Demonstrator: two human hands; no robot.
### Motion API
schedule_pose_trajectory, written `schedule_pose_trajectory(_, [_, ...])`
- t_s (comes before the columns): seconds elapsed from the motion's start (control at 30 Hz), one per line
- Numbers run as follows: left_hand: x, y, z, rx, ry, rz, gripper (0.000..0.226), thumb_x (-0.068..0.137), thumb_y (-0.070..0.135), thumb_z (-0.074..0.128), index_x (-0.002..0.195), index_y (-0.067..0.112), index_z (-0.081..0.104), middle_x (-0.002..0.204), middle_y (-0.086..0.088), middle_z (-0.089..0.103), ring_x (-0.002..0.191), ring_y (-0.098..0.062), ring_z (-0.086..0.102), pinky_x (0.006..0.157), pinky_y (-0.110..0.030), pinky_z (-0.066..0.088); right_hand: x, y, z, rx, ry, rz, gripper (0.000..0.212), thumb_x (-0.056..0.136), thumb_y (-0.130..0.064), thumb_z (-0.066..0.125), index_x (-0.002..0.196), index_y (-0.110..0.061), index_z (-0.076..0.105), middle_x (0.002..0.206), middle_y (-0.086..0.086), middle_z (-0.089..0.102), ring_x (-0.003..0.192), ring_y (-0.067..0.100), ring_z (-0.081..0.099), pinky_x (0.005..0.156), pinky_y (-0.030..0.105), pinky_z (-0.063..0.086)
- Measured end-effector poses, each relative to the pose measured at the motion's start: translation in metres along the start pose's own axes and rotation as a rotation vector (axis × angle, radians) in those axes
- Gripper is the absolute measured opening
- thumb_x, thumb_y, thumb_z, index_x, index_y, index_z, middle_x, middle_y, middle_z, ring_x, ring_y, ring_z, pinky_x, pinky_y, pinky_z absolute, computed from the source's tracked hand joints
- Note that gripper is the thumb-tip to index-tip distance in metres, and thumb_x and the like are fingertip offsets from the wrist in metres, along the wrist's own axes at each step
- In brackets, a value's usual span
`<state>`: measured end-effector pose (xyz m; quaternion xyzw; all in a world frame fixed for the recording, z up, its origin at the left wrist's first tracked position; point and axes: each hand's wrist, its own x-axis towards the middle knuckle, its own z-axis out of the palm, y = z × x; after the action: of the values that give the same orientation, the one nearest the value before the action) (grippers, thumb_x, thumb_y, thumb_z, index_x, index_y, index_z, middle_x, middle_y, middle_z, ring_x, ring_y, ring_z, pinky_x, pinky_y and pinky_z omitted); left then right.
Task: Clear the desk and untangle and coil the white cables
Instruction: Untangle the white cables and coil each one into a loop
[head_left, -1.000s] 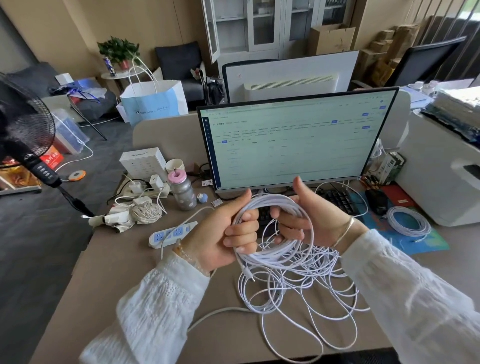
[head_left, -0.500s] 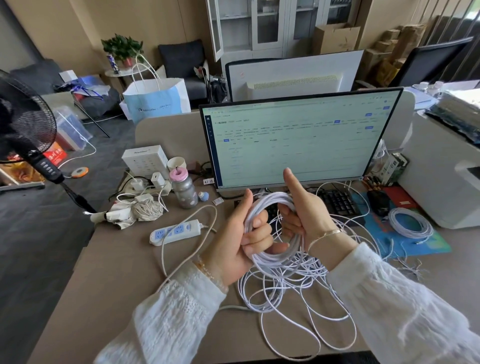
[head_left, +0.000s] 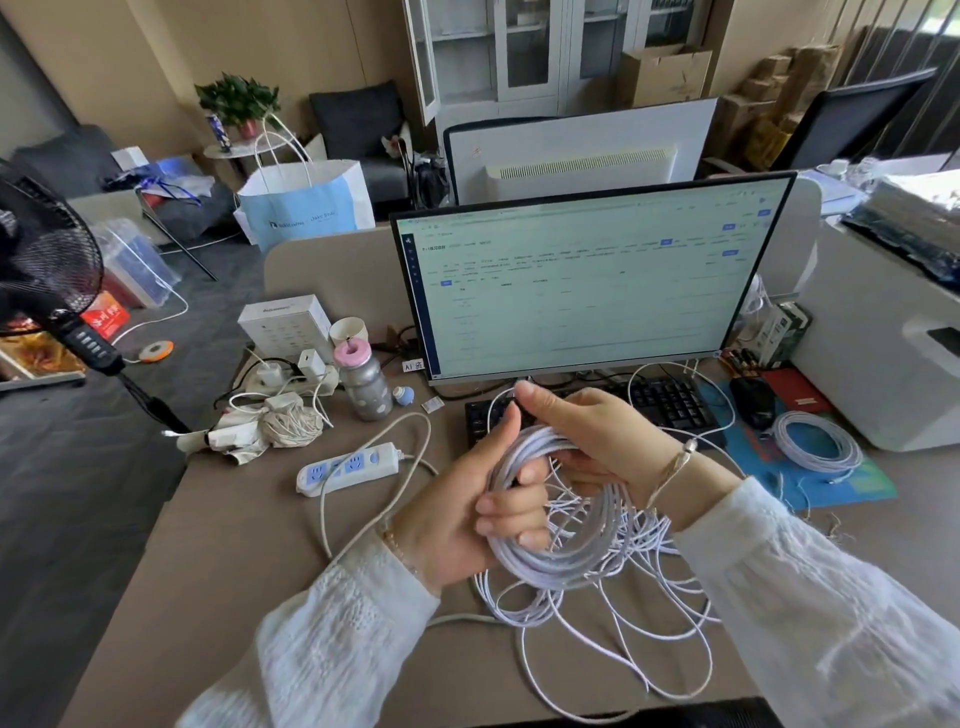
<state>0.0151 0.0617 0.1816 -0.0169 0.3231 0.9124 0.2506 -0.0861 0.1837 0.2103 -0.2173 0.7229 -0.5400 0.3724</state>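
A white cable coil (head_left: 558, 558) hangs above the brown desk (head_left: 218, 561) in front of the monitor. My left hand (head_left: 467, 514) grips the coil's left side, fingers curled through the loops and thumb up. My right hand (head_left: 592, 441) holds the coil's top right, thumb pointing left over the strands. Loose white cable (head_left: 613, 649) trails from the coil in tangled loops on the desk below. A second, finished white coil (head_left: 816, 440) lies on the blue mat at the right.
A monitor (head_left: 587, 280) stands behind my hands with a black keyboard (head_left: 660, 400) under it. At the left lie a white power strip (head_left: 347, 467), a grey bottle with a pink cap (head_left: 363, 382), chargers and a string bundle (head_left: 291, 423). A white printer (head_left: 883, 353) is at the right, a black fan (head_left: 47, 270) far left.
Both hands have turned the coil, which now hangs lower and flatter. My right thumb has gone from pointing up to lying over the top of the strands. The view has shifted slightly.
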Motion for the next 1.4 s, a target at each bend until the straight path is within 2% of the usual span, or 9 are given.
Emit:
schedule_pose_trajectory(0.13, [-0.001,0.009,0.003,0.017,0.114,0.063,0.045,0.089,0.054,0.050,0.063,0.017,0.049,0.036,0.011,0.029,0.028,0.000,0.025,0.036,-0.016,0.028,0.004,0.008,0.002,0.130,0.053,-0.066,0.064,0.075,-0.068,0.053,0.039,-0.016,0.043,0.036,0.004,0.030,0.034,0.016,0.025,0.042,0.025,0.024])
schedule_pose_trajectory(0.3, [-0.007,0.028,-0.004,-0.151,0.045,0.252,0.047,0.096,0.049,0.043,0.062,0.017,0.048,0.036,0.010,0.028,0.030,-0.005,0.019,0.033,-0.017,0.019,0.000,0.015,-0.002,0.410,-0.178,-0.083,0.066,0.079,-0.067,0.036,0.076,-0.008,0.064,0.070,0.015,0.065,0.057,0.025,0.060,0.054,0.028,0.050])
schedule_pose_trajectory(0.47, [0.006,0.014,0.006,-0.071,0.176,0.358,0.050,0.098,0.051,0.040,0.059,0.019,0.043,0.035,0.010,0.029,0.029,-0.003,0.024,0.039,-0.019,0.023,0.003,0.017,0.018,0.552,0.262,-0.104,0.063,0.078,-0.069,0.048,0.061,-0.009,0.051,0.039,0.003,0.036,0.031,0.019,0.037,0.035,0.022,0.034])
schedule_pose_trajectory(0.6, [0.006,0.011,0.011,-0.043,0.203,0.321,0.055,0.097,0.056,0.037,0.056,0.019,0.041,0.034,0.010,0.026,0.030,-0.005,0.019,0.041,-0.020,0.022,0.009,0.017,0.008,0.440,0.299,-0.036,0.069,0.086,-0.068,0.044,0.048,-0.011,0.046,0.038,0.005,0.035,0.031,0.021,0.035,0.037,0.023,0.032])
schedule_pose_trajectory(0.8, [-0.016,0.048,0.001,0.002,0.299,0.334,0.051,0.093,0.052,0.044,0.055,0.017,0.039,0.031,0.011,0.026,0.026,-0.005,0.013,0.033,-0.018,0.015,0.008,0.039,-0.012,0.169,-0.012,-0.117,0.058,0.083,-0.056,0.052,0.089,-0.001,0.069,0.078,0.017,0.068,0.066,0.027,0.064,0.065,0.033,0.053])
schedule_pose_trajectory(0.93, [-0.038,0.079,-0.007,0.159,0.356,0.452,0.042,0.064,0.026,0.078,0.061,0.019,0.037,0.033,0.012,0.026,0.025,-0.002,0.020,0.034,-0.019,0.017,0.011,0.065,-0.031,-0.092,-0.083,-0.102,0.031,0.083,-0.040,0.068,0.085,-0.009,0.067,0.071,0.007,0.066,0.065,0.024,0.057,0.067,0.034,0.050])
schedule_pose_trajectory(1.07, [-0.052,0.103,-0.021,0.176,0.534,0.608,0.024,0.069,0.020,0.059,0.061,0.019,0.036,0.035,0.011,0.023,0.027,-0.003,0.018,0.038,-0.019,0.012,0.016,0.085,-0.042,-0.397,-0.080,-0.108,0.010,0.082,-0.021,0.074,0.088,-0.017,0.066,0.071,-0.002,0.070,0.064,0.015,0.064,0.073,0.036,0.058])
schedule_pose_trajectory(1.2, [-0.061,0.112,-0.033,0.120,0.581,0.669,0.013,0.071,0.024,0.045,0.061,0.016,0.044,0.039,0.010,0.026,0.031,-0.004,0.017,0.044,-0.020,0.010,0.013,0.095,-0.051,-0.726,0.094,-0.261,0.007,0.082,-0.016,0.073,0.086,-0.016,0.068,0.071,-0.006,0.070,0.065,0.006,0.066,0.070,0.031,0.057])
schedule_pose_trajectory(1.4, [-0.048,0.104,-0.044,0.303,0.701,0.618,0.035,0.099,0.026,0.040,0.066,0.018,0.042,0.044,0.008,0.028,0.034,-0.006,0.025,0.037,-0.018,0.027,-0.006,0.061,-0.032,-0.784,0.191,-0.781,0.015,0.089,-0.025,0.064,0.090,-0.014,0.073,0.086,-0.009,0.059,0.067,0.004,0.057,0.065,0.019,0.050])
